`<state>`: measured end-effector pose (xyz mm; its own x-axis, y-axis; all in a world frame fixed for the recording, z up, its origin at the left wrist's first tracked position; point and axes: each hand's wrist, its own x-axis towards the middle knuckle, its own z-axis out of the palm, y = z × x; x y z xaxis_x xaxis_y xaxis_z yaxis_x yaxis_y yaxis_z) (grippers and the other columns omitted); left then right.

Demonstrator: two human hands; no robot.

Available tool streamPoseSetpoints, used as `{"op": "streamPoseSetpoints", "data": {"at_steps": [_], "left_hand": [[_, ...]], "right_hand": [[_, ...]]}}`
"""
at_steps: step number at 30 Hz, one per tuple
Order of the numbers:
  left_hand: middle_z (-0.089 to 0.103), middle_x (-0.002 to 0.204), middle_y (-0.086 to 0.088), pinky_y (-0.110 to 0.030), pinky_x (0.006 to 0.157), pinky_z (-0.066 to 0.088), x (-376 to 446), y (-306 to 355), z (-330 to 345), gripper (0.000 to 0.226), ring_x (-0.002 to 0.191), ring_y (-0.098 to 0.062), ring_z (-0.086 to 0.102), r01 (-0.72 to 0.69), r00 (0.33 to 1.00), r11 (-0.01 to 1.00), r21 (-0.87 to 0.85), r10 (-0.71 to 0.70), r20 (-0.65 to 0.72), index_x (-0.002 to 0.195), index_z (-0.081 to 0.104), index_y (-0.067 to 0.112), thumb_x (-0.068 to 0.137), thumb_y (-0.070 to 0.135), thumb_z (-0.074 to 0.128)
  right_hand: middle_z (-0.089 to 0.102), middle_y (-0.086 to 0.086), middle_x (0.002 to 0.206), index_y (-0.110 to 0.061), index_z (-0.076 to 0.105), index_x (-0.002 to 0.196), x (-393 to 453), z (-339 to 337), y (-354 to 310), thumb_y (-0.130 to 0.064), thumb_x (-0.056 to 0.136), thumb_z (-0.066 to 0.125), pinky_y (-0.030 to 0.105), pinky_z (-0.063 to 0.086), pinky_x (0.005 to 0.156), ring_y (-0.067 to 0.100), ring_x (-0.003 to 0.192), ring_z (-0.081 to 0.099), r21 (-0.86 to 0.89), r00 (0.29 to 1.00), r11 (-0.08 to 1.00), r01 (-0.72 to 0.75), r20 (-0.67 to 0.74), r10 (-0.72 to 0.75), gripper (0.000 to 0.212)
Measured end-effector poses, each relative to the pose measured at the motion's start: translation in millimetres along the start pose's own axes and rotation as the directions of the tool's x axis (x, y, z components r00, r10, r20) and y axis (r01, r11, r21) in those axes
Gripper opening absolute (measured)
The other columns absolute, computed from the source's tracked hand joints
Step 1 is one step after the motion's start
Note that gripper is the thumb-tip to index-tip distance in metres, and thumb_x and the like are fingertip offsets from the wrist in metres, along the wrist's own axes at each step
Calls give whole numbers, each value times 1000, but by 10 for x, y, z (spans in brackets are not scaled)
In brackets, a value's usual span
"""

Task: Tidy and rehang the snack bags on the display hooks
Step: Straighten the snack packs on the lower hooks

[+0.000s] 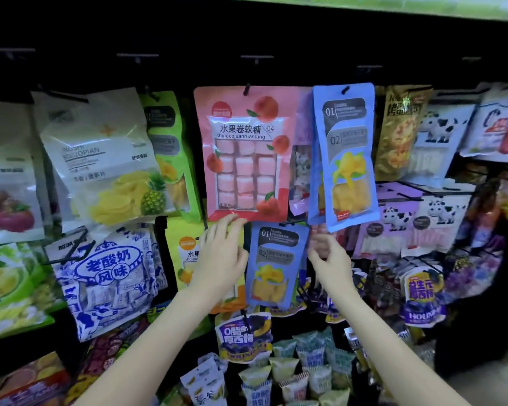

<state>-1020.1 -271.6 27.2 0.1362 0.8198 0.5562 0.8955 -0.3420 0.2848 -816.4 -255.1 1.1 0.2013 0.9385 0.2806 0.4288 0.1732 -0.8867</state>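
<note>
A pink peach-candy bag (244,153) hangs on a hook at the centre of the rack. My left hand (220,253) reaches up with relaxed fingers, its fingertips touching that bag's bottom edge. To its right hangs a tall blue mango bag (345,156), slightly tilted. A smaller blue mango bag (274,265) hangs one row lower, between my two hands. My right hand (330,259) is just right of this lower bag, fingers loosely curled near its upper right edge; whether it touches the bag I cannot tell.
A white pineapple bag (100,159) and a blue-and-white yogurt bag (109,276) hang at the left. Cow-print bags (440,133) hang at the right. Bare hook labels (257,57) run along the top. Small green packets (305,370) are piled below.
</note>
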Motion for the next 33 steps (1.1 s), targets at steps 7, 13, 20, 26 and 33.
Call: {"op": "streamPoseSetpoints", "data": {"at_steps": [7,13,20,26,33], "left_hand": [[35,143,-7,-37,107,22,311,212,-197,51,133,-23,30,-36,996,997,-62,31,-87,138,38,11,88,8,47],[21,151,-4,-40,112,16,351,346,-167,57,139,-21,17,9,1000,1000,-26,-9,2,144,26,17,91,15,45],[10,155,-8,-42,112,15,423,461,-42,59,141,-26,13,105,993,994,27,-106,43,146,22,19,92,16,45],[2,155,-9,-46,112,16,431,579,193,56,141,-29,7,188,981,982,1,-188,-48,143,28,18,91,14,47],[31,144,-17,-55,105,26,561,822,336,47,133,-36,25,84,967,996,-30,-89,-238,127,48,5,81,-1,55]], "right_hand": [[49,2,112,-10,53,120,159,-486,-535,-8,89,58,19,44,78,16,96,54,-131,897,906,402,-141,-419,31],[25,10,150,-12,19,146,816,-924,-522,-34,82,69,39,30,105,26,136,28,-99,995,994,37,-92,-46,84],[46,2,137,-15,30,141,1020,-928,-431,-35,72,77,37,44,94,18,120,47,70,995,996,60,71,-65,86],[67,-6,103,-20,62,106,1124,-1082,-363,-17,74,77,23,50,69,11,91,63,307,978,951,-17,205,-48,36],[68,4,106,-11,65,106,1454,-1528,-297,-14,74,76,43,51,90,25,100,63,238,960,971,-34,278,-34,34]]}}
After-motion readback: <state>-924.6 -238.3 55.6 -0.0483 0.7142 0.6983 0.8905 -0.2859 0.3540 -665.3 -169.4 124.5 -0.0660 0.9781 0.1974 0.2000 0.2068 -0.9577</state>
